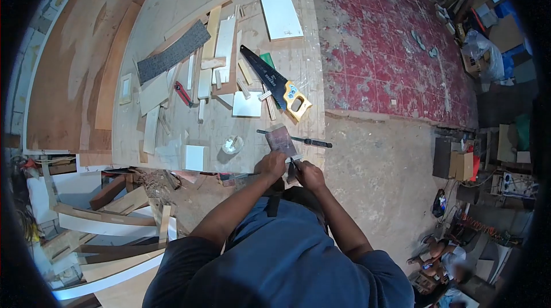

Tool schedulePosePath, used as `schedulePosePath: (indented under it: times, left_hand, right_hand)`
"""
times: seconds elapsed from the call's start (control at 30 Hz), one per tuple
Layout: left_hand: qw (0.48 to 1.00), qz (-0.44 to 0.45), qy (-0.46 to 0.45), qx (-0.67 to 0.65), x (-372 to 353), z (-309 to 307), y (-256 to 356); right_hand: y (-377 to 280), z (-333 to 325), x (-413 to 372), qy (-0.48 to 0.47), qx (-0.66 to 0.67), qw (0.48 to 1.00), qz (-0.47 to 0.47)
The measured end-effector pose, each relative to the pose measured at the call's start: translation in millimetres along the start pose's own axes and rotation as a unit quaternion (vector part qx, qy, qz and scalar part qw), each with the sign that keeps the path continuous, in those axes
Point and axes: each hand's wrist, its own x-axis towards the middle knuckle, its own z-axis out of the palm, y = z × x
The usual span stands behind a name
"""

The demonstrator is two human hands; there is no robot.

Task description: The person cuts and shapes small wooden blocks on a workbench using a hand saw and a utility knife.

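At the near edge of the counter (316,78), my left grip (274,164) touches the brown rectangular slab (281,138), probably light, stiff and best held by its sides, my right grip (311,175) beside, though I cannot tell either's closure.

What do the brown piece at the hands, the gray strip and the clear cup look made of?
Brown piece: wood or abrasive sheet, can't tell; dull, smudged face. Gray strip: perhaps fabric or sandpaper; matte, speckled. Clear cup: plastic or glass; see-through wall.
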Motion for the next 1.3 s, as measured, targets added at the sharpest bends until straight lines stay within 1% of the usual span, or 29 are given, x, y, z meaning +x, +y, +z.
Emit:
schedulePosePath:
  times: [0.13,0.2,0.33,0.4,0.63,0.7,0.73,0.8,0.93,1.0,1.03,1.1,1.13,1.2,1.3]
  left_hand:
    - [1.000,0.005,-0.005,0.016,3.5,2.1,-1.9]
    - [0.999,-0.016,-0.036,0.014,3.5,-1.0,-0.8]
    - [1.000,-0.015,-0.020,0.008,0.6,-11.4,7.4]
    - [0.999,-0.013,-0.041,0.001,1.4,-14.2,6.9]
    - [0.999,-0.008,-0.036,0.018,-0.3,-16.2,7.5]
    - [0.998,-0.039,-0.049,-0.005,-3.2,-23.3,14.2]
    - [0.998,-0.038,-0.047,-0.006,-2.9,-27.7,18.8]
    - [0.993,-0.071,-0.092,0.018,-0.9,-33.9,22.9]
    - [0.996,-0.052,-0.075,0.013,-2.2,-27.2,17.1]
    - [0.999,-0.016,-0.036,0.011,-2.4,-23.0,12.2]
    - [0.999,-0.015,-0.034,0.011,-0.6,-21.3,11.2]
    - [0.998,-0.041,-0.036,0.008,1.4,-16.1,9.8]
    - [0.998,-0.042,-0.036,0.007,1.3,-13.2,8.1]
    - [1.000,0.000,-0.002,0.015,2.5,-5.8,2.7]
    - [1.000,-0.002,0.026,0.006,6.4,4.7,-3.0]
  right_hand:
    - [8.1,-4.6,-0.2,0.014,-0.005,1.000,-0.023]
    - [10.7,-7.0,-1.2,0.005,-0.002,0.999,-0.045]
    - [16.1,-16.0,5.9,-0.020,-0.033,0.998,-0.043]
    - [18.7,-20.4,7.3,-0.020,-0.035,0.997,-0.069]
    - [23.1,-32.4,19.7,-0.050,-0.056,0.991,-0.110]
    - [24.0,-31.0,22.4,-0.070,-0.069,0.990,-0.106]
    - [25.3,-30.3,22.0,-0.070,-0.071,0.989,-0.107]
    - [27.3,-26.1,20.8,-0.080,-0.071,0.989,-0.103]
    - [38.8,-24.0,11.2,-0.082,-0.069,0.986,-0.129]
    - [38.3,-27.8,8.6,-0.112,-0.095,0.979,-0.143]
    - [35.0,-31.8,9.7,-0.111,-0.097,0.978,-0.144]
    - [28.4,-39.5,12.8,-0.068,-0.060,0.989,-0.119]
    - [24.1,-41.4,16.2,-0.070,-0.061,0.989,-0.119]
    - [17.6,-41.7,24.6,-0.077,-0.056,0.991,-0.090]
    - [15.1,-37.7,30.6,-0.078,-0.058,0.989,-0.107]
